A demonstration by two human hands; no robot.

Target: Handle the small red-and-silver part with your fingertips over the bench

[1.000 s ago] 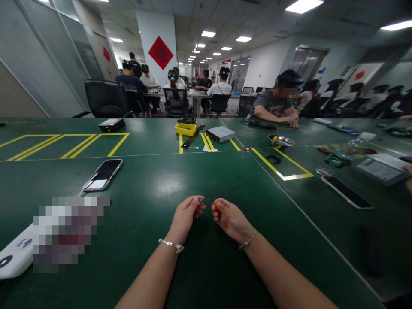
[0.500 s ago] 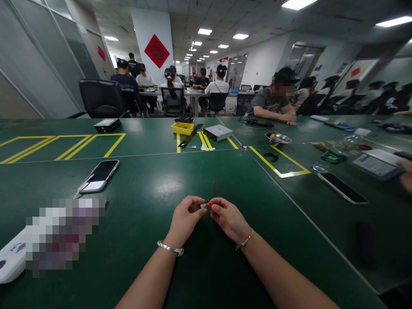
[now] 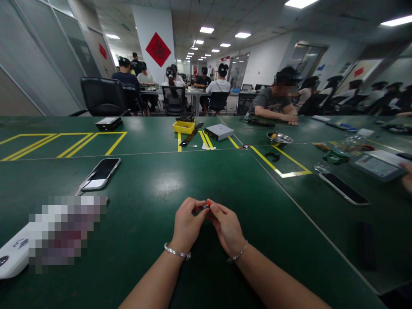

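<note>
Over the green table (image 3: 154,231), my two hands meet at the fingertips. My left hand (image 3: 188,223) pinches a small grey metallic piece (image 3: 204,207) between thumb and fingers. A small orange-red piece (image 3: 208,203) is pinched in my right hand (image 3: 228,224), right beside the grey one. The two pieces touch or nearly touch; fingers cover most of both, so their exact kind does not show.
Left of me lie a phone (image 3: 102,171) with a cable and a white device (image 3: 14,257), partly blurred. Farther off are a yellow tray (image 3: 184,127), a grey box-shaped drive (image 3: 219,131) and a metal bowl (image 3: 283,138). Another phone (image 3: 344,189) lies at right; a person (image 3: 273,101) sits opposite.
My hands have drawn closer together, and the orange-red piece has come up against the grey one. My right hand has turned a little and shifted left.
</note>
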